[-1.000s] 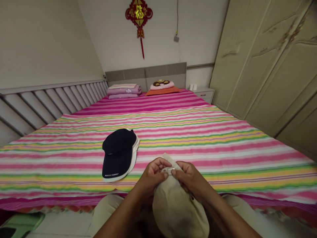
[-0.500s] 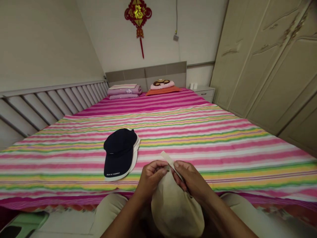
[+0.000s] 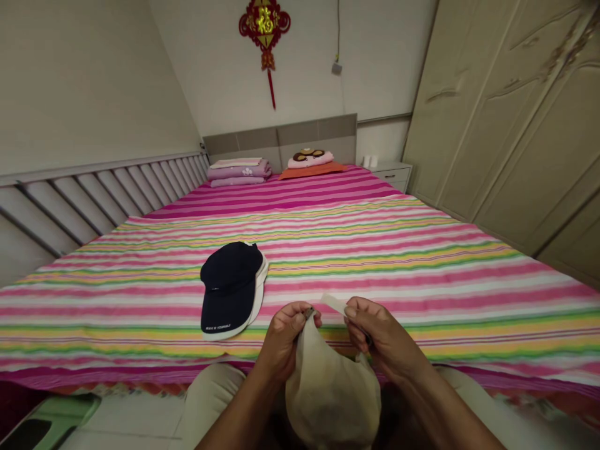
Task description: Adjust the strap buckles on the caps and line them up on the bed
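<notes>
A beige cap (image 3: 330, 390) hangs between my two hands above my lap, its crown toward me. My left hand (image 3: 287, 337) pinches the cap's back edge at a small metal buckle (image 3: 308, 312). My right hand (image 3: 379, 331) is closed on the cap's pale strap (image 3: 334, 304), whose free end points left toward the buckle. The strap end and the buckle are apart. To the left on the bed, a navy cap (image 3: 232, 275) with white lettering on its brim lies on top of a white cap (image 3: 259, 294).
The striped bedspread (image 3: 375, 250) spreads out ahead. Folded purple bedding (image 3: 241, 172) and an orange pillow (image 3: 312, 170) lie by the headboard (image 3: 319, 131). A railing (image 3: 103, 194) runs along the left, a wardrobe (image 3: 506, 125) stands right, and a green stool (image 3: 60, 412) is at lower left.
My right hand has moved right with the strap, away from my left hand. The strap end has come out from the buckle area, and the cap's back opening is spread wider.
</notes>
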Available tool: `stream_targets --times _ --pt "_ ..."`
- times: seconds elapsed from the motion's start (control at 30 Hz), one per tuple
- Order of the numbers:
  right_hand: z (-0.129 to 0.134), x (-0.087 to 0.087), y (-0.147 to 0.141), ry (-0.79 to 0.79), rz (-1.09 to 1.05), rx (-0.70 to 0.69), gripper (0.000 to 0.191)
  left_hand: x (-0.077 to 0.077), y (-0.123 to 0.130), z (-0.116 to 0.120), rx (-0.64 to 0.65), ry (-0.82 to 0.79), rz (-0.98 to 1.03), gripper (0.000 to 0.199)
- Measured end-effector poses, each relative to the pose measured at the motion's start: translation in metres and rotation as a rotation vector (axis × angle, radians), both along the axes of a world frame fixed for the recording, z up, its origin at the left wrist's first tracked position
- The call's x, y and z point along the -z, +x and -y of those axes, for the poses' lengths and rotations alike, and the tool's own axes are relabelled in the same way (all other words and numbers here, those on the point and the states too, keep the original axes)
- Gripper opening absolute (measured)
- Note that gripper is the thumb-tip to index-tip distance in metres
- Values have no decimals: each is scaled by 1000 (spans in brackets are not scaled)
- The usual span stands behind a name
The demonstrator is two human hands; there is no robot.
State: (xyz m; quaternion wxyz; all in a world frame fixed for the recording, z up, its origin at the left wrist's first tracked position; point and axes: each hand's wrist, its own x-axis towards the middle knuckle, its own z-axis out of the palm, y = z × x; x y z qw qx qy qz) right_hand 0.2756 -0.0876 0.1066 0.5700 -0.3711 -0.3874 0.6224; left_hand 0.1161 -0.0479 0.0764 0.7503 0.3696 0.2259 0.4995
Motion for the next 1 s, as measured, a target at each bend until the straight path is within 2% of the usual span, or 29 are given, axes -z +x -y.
stream_targets --times 0.2,0.57,0.73,1.0 --pt "4 1 -4 -10 23 -27 25 0 1 0 -21 -95 -24 28" --pt "4 6 -11 -69 -41 -97 25 -1 1 2 -67 -106 -42 29" --pt "3 7 -10 -60 -18 -124 27 1 -2 2 -52 -57 -71 26" --pt "3 3 -5 -51 244 -157 28 -11 -7 6 -34 90 -231 22"
